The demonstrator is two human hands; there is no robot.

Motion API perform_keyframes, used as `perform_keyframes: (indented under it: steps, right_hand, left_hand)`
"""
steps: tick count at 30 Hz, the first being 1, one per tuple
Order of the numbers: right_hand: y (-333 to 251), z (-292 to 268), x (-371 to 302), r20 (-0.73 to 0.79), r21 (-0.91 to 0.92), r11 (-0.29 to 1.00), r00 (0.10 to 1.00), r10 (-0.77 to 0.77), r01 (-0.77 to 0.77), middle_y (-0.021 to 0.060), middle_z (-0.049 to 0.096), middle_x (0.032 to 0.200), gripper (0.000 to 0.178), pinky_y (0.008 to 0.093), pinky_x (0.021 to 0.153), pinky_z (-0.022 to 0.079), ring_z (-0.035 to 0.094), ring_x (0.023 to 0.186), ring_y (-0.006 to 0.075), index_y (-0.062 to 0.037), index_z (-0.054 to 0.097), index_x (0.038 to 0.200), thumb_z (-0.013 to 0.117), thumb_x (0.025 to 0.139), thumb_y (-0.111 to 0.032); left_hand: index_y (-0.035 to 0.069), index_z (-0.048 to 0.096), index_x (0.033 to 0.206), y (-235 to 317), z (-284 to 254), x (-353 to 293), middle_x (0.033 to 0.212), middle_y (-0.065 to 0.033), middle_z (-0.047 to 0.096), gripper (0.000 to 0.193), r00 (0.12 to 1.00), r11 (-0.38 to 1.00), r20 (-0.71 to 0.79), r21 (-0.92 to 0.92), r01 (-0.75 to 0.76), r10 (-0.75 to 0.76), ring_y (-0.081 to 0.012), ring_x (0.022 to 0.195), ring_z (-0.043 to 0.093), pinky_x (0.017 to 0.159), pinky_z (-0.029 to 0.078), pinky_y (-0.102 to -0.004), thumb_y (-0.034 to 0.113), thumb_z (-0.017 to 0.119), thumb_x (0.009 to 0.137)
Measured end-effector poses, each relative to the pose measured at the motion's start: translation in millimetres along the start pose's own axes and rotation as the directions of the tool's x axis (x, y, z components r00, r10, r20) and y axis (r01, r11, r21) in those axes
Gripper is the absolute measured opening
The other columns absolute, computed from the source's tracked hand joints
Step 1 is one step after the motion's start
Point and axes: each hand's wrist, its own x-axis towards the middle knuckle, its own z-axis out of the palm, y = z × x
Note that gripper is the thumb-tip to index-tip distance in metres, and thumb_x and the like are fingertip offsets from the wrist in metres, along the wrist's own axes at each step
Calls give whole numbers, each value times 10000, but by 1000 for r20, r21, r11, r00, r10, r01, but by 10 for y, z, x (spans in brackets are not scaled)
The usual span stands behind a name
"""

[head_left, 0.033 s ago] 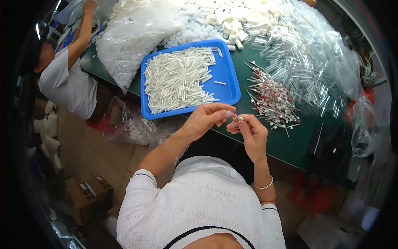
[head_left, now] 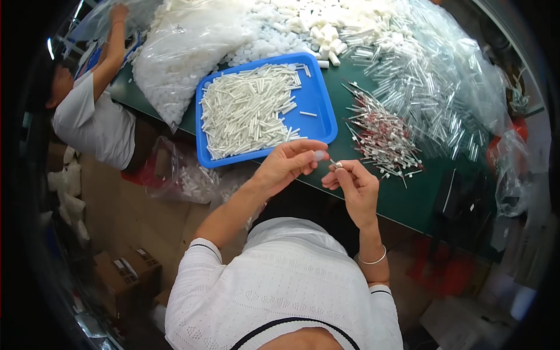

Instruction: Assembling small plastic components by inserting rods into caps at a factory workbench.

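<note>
Just in front of the blue tray (head_left: pixel 326 108), my left hand (head_left: pixel 284 164) pinches a small translucent white cap (head_left: pixel 319 155) between thumb and fingers. Close to its right, my right hand (head_left: pixel 357 185) grips a thin stick-like piece (head_left: pixel 338 165) with a white end and a reddish part pointing at the cap. A narrow gap seems to lie between the two, though the pieces are too small to tell fully. Many short white rods (head_left: pixel 248 111) fill most of the tray. To the right lies a heap of thin sticks with red parts and white ends (head_left: pixel 382 131).
Clear thin tubes (head_left: pixel 426 87) spill from a plastic bag at the back right of the green table (head_left: pixel 396 204). White foam-like cylinders (head_left: pixel 326 44) and a large bag of white caps (head_left: pixel 181 64) stand behind the tray. Another person (head_left: pixel 96 111) works at the far left.
My hands have drawn slightly apart; the cap has shifted a little left and up, and the reddish part between the hands shows more. The view has shifted slightly.
</note>
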Motion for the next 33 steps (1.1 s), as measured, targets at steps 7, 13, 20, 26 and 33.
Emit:
perform_keyframes:
  steps: [7,13,20,26,33]
  right_hand:
    - [-69,-76,-88,-65,-410,904,986,-157,117,-20,521,580,64,196,440,310,444,493,23,27,609,792,618,851,4]
    - [-74,-77,-105,-58,-453,885,987,-150,108,76,574,579,81,265,438,387,506,446,126,2,586,753,654,785,-29]
    - [-100,-60,-98,-25,-498,857,985,-170,135,95,570,585,74,285,445,403,516,446,161,3,595,757,654,785,-31]
    - [7,55,-97,-7,-446,868,969,-248,220,108,604,721,56,314,486,443,568,533,241,-3,613,868,644,843,-42]
    - [200,96,-124,-3,-548,765,913,-407,339,116,579,718,63,307,491,444,581,562,255,-1,594,894,617,883,-58]
  left_hand:
    - [4,574,1222,-106,25,12,1151,-137,625,303,998,971,3,-232,62,-63,-122,879,626,759,529,-216,89,579,931]
    - [4,575,1212,-125,19,-29,1129,-144,632,297,1000,984,3,-179,24,-24,-127,878,627,751,526,-223,88,582,928]
    - [5,586,1184,-103,103,-76,1084,-111,652,308,995,989,-42,122,-82,87,-116,895,618,769,498,-234,102,628,896]
    - [4,608,1131,-319,117,-98,1042,-66,649,272,990,990,-9,7,-144,144,-99,932,603,805,478,-229,73,662,874]
    - [-6,610,1096,-492,187,-114,1097,-70,559,230,933,931,-10,80,-357,359,-121,943,562,834,468,-245,20,649,871]
